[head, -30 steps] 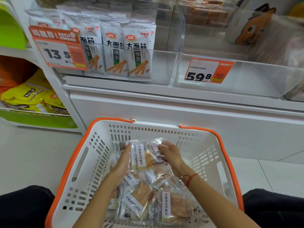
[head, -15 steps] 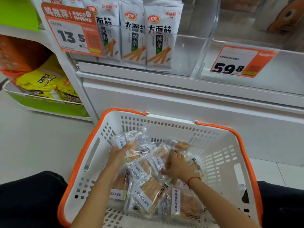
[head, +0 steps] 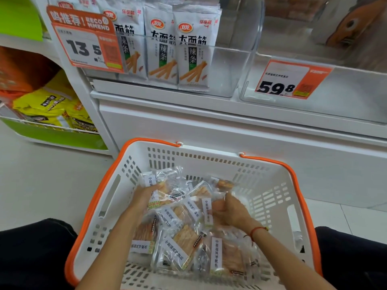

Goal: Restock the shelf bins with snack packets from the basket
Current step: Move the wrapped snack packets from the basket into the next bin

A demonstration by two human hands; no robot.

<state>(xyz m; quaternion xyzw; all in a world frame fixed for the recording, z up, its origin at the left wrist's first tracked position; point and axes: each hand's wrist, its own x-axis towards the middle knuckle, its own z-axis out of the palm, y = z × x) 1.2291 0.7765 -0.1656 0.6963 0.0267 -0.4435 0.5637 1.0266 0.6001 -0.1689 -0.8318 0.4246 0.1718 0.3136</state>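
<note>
A white basket with an orange rim [head: 278, 191] stands on the floor between my knees. It holds several clear snack packets [head: 184, 245] with white labels and orange-brown contents. My left hand [head: 144, 195] grips a small bunch of packets [head: 165, 189] at the basket's far left. My right hand [head: 230, 210] closes on packets [head: 206, 204] in the middle of the pile. Above, a clear shelf bin [head: 356, 95] with a 59.8 price tag [head: 291, 80] looks mostly bare at its front.
A clear bin [head: 228, 70] to the left holds white upright packets [head: 192, 51] behind a 13.5 price tag [head: 83, 40]. Yellow bags [head: 48, 107] lie on a green lower shelf at far left. A white shelf base [head: 209, 130] rises right behind the basket.
The view has moved closer to the basket and the shelf. Both hands have gathered packets, the left lifting a bunch slightly and the right closing on packets in the pile's middle.
</note>
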